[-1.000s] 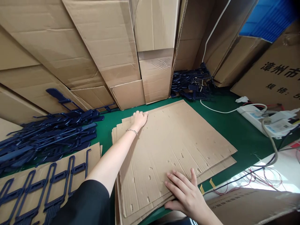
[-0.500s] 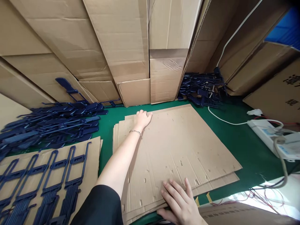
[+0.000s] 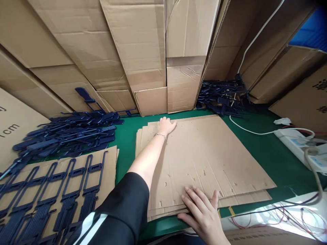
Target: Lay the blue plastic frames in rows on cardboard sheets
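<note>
**Q:** State of the hands?

**A:** Apart, both palm down and open on the same stack. The left hand (image 3: pixel 166 126) rests at the far edge of the stack of corrugated cardboard sheets (image 3: pixel 212 160), fingers lightly curled. The right hand (image 3: pixel 201 212) lies at the near edge, fingers spread. Neither is clamped on anything.

**Q:** Position of the stack?

**A:** Flat on a green mat (image 3: pixel 251 153), ahead of the person. Several sheets, edges slightly offset at the left and near sides. Small slits mark the top sheet.

**Q:** Left arm?

**A:** Reaches across the stack's left part. A thin metal bracelet (image 3: pixel 160 135) sits at the wrist, and a black sleeve (image 3: pixel 122 207) with a white stripe covers the upper arm.

**Q:** Nearby items, left side?

**A:** A loose pile of navy plastic frames (image 3: pixel 68 132) lies on the mat. Below it, a row of matching frames (image 3: pixel 56 200) lies on a flat cardboard sheet (image 3: pixel 108 166), just beside the stack.

**Q:** Back and right?

**A:** Flattened cartons (image 3: pixel 133 44) stand along the back, with a smaller pile of navy frames (image 3: pixel 223 97) at their foot. To the right sits a white power strip (image 3: pixel 293 141), its white cable (image 3: pixel 245 124) running across the mat.
</note>
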### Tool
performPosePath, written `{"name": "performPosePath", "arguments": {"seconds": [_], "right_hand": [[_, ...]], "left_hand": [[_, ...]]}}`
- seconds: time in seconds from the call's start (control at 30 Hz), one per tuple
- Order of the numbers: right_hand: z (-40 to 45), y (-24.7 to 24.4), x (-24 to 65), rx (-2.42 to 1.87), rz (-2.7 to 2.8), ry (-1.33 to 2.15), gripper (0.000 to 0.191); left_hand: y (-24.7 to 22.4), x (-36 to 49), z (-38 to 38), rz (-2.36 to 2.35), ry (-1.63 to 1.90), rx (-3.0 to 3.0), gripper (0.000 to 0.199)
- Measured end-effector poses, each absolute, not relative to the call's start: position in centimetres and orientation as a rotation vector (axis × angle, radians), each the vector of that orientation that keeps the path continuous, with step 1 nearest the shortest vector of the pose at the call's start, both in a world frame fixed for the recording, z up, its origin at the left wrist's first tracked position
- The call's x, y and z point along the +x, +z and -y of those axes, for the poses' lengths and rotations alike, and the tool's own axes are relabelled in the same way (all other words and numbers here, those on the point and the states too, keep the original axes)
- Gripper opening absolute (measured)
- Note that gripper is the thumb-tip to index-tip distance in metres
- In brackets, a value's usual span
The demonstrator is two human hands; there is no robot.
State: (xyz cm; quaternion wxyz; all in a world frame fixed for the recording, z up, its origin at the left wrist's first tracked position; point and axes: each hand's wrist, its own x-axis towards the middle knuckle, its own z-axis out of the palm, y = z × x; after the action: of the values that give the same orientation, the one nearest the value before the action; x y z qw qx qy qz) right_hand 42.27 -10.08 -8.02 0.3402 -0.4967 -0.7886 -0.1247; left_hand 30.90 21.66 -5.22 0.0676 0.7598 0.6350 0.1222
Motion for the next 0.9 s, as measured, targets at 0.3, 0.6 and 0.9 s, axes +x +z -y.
{"name": "performPosePath", "arguments": {"seconds": [0.3,0.6,0.9], "right_hand": [[10.6,-9.9,43.0,-1.5,2.231,-0.417,0.047],[9.6,-10.3,42.6,-1.579,2.221,-0.388,0.051],[10.4,-10.1,42.2,-1.373,1.829,-0.232,0.018]], "left_hand": [[-4.8,29.4,-21.3,-1.789,0.288,2.309,0.066],[-3.0,31.4,-14.3,-1.51,0.398,2.695,0.05],[-5.8,37.6,-2.0,-0.438,0.528,3.145,0.024]]}}
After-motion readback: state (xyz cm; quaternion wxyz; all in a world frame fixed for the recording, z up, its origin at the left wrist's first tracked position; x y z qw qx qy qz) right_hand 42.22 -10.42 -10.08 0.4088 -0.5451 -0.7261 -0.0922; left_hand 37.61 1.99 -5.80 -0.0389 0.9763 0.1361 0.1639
